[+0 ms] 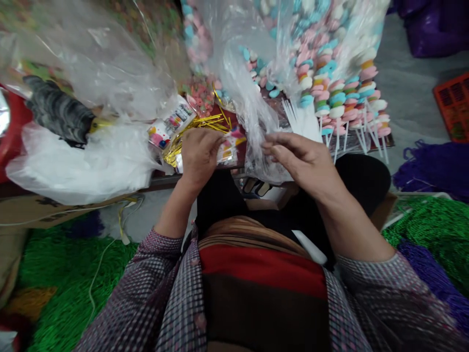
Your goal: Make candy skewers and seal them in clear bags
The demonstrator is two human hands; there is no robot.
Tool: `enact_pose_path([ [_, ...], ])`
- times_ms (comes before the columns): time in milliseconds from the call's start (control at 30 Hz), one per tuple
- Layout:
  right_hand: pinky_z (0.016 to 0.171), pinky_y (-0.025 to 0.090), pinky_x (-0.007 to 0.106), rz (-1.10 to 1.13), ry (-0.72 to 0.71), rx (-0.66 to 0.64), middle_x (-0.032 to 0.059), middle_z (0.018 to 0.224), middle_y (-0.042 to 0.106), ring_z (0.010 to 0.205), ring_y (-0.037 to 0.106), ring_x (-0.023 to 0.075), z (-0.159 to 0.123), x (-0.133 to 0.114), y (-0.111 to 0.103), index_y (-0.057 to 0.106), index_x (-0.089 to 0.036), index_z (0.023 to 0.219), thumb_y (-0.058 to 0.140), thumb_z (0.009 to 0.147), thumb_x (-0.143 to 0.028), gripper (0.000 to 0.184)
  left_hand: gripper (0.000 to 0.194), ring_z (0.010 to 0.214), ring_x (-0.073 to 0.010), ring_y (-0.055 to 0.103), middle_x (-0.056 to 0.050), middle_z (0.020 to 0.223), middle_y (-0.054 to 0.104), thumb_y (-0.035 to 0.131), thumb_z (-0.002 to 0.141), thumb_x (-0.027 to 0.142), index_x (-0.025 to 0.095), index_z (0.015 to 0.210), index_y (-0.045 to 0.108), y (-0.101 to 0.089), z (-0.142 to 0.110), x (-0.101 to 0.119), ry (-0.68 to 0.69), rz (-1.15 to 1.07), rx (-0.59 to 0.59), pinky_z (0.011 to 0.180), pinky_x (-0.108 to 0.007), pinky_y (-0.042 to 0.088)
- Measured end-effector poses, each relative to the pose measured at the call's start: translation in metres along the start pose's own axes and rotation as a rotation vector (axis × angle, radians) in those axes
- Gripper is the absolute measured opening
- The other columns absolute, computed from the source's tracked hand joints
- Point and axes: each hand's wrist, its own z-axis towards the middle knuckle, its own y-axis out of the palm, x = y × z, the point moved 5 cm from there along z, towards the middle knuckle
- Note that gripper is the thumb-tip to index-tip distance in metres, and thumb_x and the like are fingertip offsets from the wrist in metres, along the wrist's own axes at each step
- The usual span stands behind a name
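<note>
My left hand (201,152) is closed, thumb against fingers, on a small clear plastic bag with a colourful print (236,137). To its right, my right hand (302,159) has its thumb and fingertips brought together; whatever may be between them is too small and blurred to make out. Behind the left hand lie gold twist ties (210,121) and a stack of printed bags (172,122). A crumpled clear plastic bag (256,127) lies between the hands. White sticks (302,117) are beyond the right hand, beside candy skewers (339,100) in pink, blue, white and orange.
Large clear bags of candy (315,24) fill the back of the table. At left are a white plastic bag (84,156) and a grey striped sleeve-like cloth (58,110). Green strands (76,274) and purple strands (436,168) lie around me, with an orange crate (454,107) at right.
</note>
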Motion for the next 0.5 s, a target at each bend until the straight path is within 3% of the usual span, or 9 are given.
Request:
enact_pose_path([
  [133,0.081,0.058,0.033,0.079,-0.018,-0.051,0.0017,0.086,0.074,0.086,0.07,0.0172,0.024,0.002,0.023,0.077,-0.02,0.097,0.076,0.083,-0.061,0.044,0.026,0.09,-0.0195,0.063,-0.005,0.093,0.07,0.053,0.102,0.043,0.024,0.107,0.071,0.008,0.001,0.047,0.099,-0.081,-0.119,0.086,-0.036,0.045],
  [267,0.082,0.056,0.032,0.151,-0.039,0.099,0.0006,0.085,0.071,0.084,0.066,0.0151,0.021,0.012,0.011,0.074,-0.021,0.087,0.077,0.087,-0.05,0.029,0.043,0.075,-0.0147,0.06,-0.001,0.088,0.067,0.067,0.093,0.052,0.021,0.122,0.067,0.02,-0.005,0.051,-0.15,-0.34,-0.316,0.071,-0.028,0.047],
  [367,0.075,0.055,0.029,0.217,-0.014,0.131,-0.0008,0.085,0.069,0.078,0.063,0.0133,0.01,0.02,-0.002,0.074,-0.023,0.095,0.08,0.085,-0.042,0.023,0.042,0.065,-0.0119,0.053,0.002,0.076,0.062,0.068,0.089,0.057,0.018,0.104,0.069,0.027,-0.01,0.046,-0.34,-0.545,-0.436,0.062,-0.025,0.043],
  [433,0.069,0.053,0.028,0.259,0.029,0.073,-0.0017,0.084,0.068,0.073,0.06,0.0127,0.005,0.023,-0.004,0.074,-0.025,0.105,0.082,0.081,-0.042,0.031,0.041,0.065,-0.0114,0.051,0.002,0.072,0.06,0.066,0.089,0.059,0.018,0.086,0.066,0.028,-0.009,0.047,-0.378,-0.627,-0.475,0.061,-0.025,0.041],
  [500,0.066,0.052,0.028,0.274,0.076,0.019,-0.0018,0.082,0.068,0.07,0.059,0.0126,0.0,0.026,-0.003,0.075,-0.024,0.104,0.083,0.079,-0.044,0.033,0.042,0.063,-0.0111,0.048,0.003,0.068,0.056,0.065,0.089,0.059,0.019,0.076,0.06,0.027,-0.006,0.05,-0.367,-0.628,-0.485,0.06,-0.025,0.039],
])
